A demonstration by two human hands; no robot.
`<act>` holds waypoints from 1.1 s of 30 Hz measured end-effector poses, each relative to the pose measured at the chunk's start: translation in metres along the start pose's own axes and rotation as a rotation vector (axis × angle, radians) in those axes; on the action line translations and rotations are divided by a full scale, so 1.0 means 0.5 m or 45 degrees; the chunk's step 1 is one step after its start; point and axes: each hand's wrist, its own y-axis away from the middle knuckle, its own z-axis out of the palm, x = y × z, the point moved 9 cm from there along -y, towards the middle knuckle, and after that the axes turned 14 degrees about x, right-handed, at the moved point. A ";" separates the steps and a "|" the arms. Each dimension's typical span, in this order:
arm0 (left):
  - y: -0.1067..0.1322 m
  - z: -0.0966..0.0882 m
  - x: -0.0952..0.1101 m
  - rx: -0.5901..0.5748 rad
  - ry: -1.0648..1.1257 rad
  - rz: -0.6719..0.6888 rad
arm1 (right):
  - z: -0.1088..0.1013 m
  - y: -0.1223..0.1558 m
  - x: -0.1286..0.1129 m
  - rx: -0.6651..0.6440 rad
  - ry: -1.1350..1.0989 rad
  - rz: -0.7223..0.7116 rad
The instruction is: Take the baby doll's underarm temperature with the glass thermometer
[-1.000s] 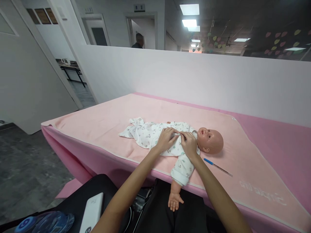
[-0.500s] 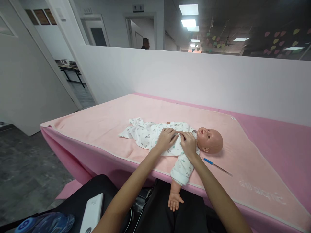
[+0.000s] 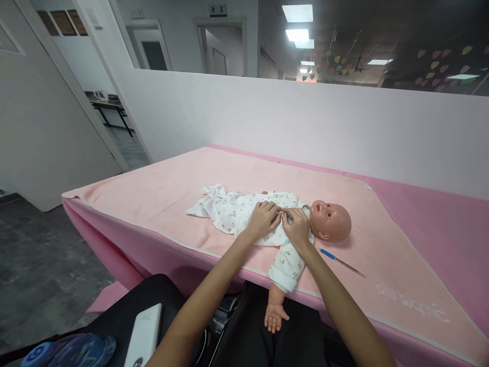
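Observation:
A baby doll (image 3: pixel 331 220) lies on its back on the pink blanket (image 3: pixel 160 193), head to the right, dressed in a white printed romper (image 3: pixel 229 211). One doll arm hangs over the table's near edge, its bare hand (image 3: pixel 275 317) dangling. My left hand (image 3: pixel 262 219) and my right hand (image 3: pixel 297 227) rest on the doll's chest just below the neck, fingers curled and pinching the romper's front opening between them. What exactly sits under the fingertips is hidden.
A blue-capped thin thermometer or pen (image 3: pixel 341 261) lies on the blanket right of the doll's head. A white partition wall (image 3: pixel 305 127) runs behind the table. Near my lap sit a white power bank (image 3: pixel 144 336) and a blue plastic item (image 3: pixel 69 350).
My hands stay on the doll's chest, their fingertips drawn slightly closer together. The person seen in the far doorway is gone from view.

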 end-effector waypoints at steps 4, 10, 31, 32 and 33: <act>0.001 -0.006 -0.005 -0.005 0.070 -0.039 | -0.001 0.000 0.002 0.003 -0.005 0.004; 0.001 0.003 -0.003 -0.034 -0.008 -0.036 | 0.001 0.000 0.000 -0.005 0.000 0.002; 0.003 0.015 -0.013 -0.102 -0.003 -0.126 | 0.001 -0.001 -0.004 -0.023 0.015 -0.021; 0.003 0.013 -0.014 -0.096 0.033 -0.153 | 0.000 -0.001 -0.005 -0.027 0.016 -0.022; 0.003 0.010 -0.016 -0.088 0.072 -0.182 | 0.000 -0.001 -0.006 -0.031 0.020 -0.022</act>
